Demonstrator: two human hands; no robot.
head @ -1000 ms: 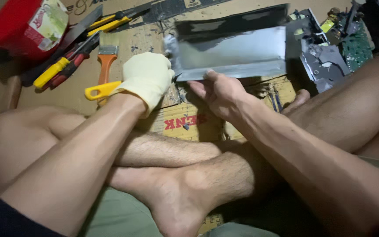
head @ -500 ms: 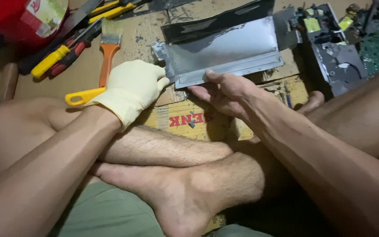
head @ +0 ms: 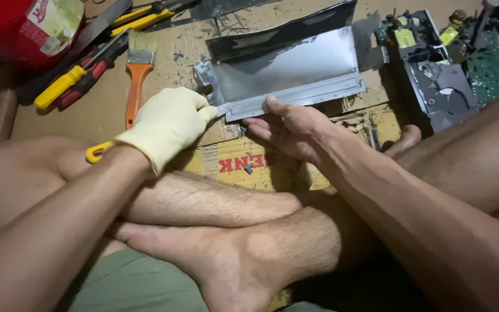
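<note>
My left hand, in a pale yellow glove, grips a tool with a yellow handle. The tool's thin metal tip touches the lower left corner of a grey sheet-metal panel. This panel lies on the cardboard in front of my crossed legs. My bare right hand holds the panel's near edge, thumb on top and fingers underneath.
An orange-handled paintbrush lies left of the panel. Beyond it are yellow and red hand tools and a red tub. A stripped metal chassis and a green circuit board sit at the right.
The view has drifted, so everything sits slightly lower and further left in the frame. Both hands stay at the panel's near edge, with the tool tip now against its corner.
</note>
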